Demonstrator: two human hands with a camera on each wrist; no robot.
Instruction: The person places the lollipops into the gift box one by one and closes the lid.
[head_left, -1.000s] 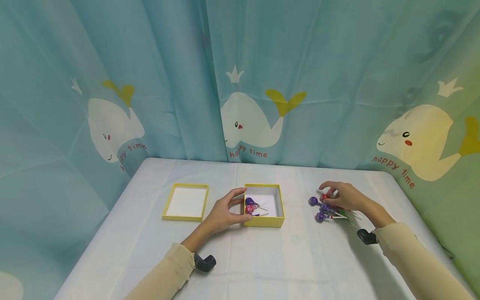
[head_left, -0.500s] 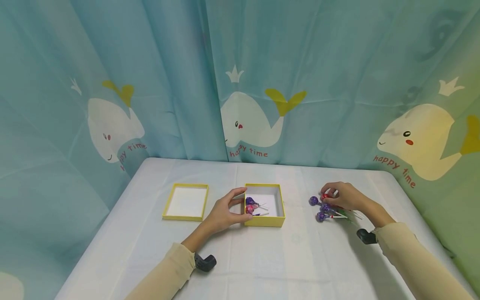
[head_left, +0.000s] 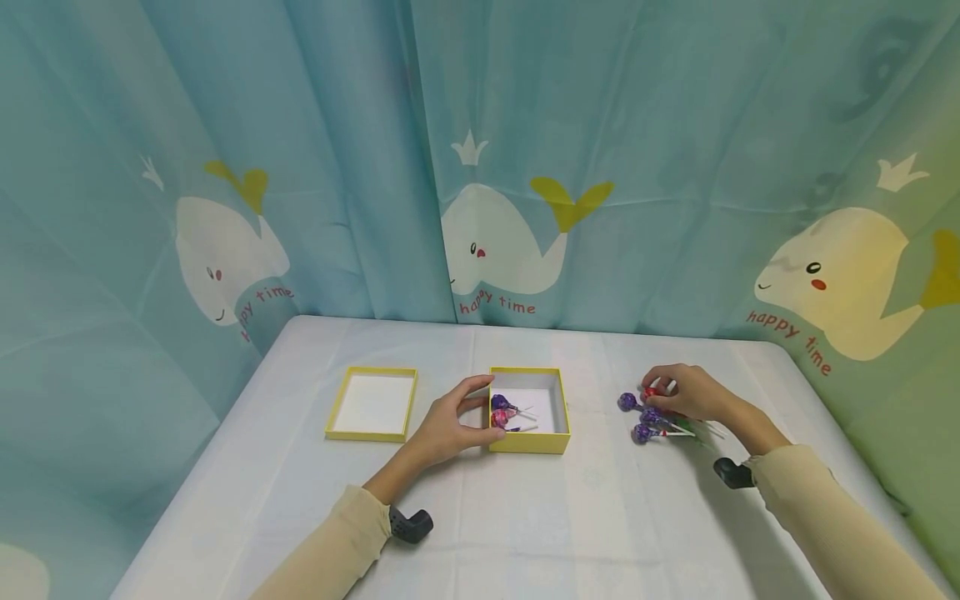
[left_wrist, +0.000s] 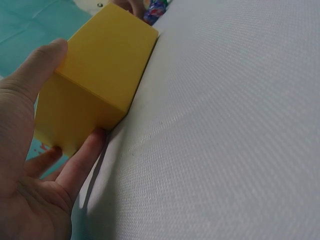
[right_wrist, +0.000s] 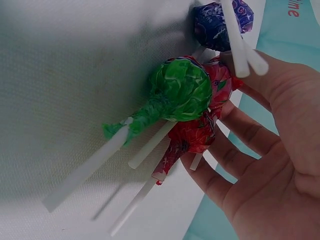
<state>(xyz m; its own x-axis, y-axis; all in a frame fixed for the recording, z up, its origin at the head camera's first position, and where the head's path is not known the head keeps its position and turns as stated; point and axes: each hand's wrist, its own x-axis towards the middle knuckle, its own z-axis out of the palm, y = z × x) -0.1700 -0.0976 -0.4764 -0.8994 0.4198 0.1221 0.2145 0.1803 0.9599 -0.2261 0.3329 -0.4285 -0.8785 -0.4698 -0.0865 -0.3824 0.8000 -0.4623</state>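
My left hand (head_left: pixel 442 427) holds the left side of a yellow open-topped box (head_left: pixel 528 444), thumb at the near corner and fingers at the far one. Inside lie a purple lollipop (head_left: pixel 499 402) and a pink one (head_left: pixel 500 418), white sticks pointing right. At the right, my right hand (head_left: pixel 693 393) reaches over a pile of lollipops, thumb and fingers pinching a red lollipop (head_left: pixel 650 392). Close up in the right wrist view, red-wrapped lollipops (right_wrist: pixel 194 134) lie against the fingers, beside a green lollipop (right_wrist: pixel 182 87) and a purple one (right_wrist: pixel 220 27).
A shallow yellow-edged lid (head_left: pixel 371 404), white inside, lies left of the box. More purple lollipops (head_left: pixel 642 433) lie in front of the right hand. A white cloth covers the table (head_left: pixel 525 525), and a blue whale-print curtain (head_left: pixel 360 167) hangs behind it.
The right fingers have drawn in slightly around the red lollipop. My left hand and the box have stayed in place.
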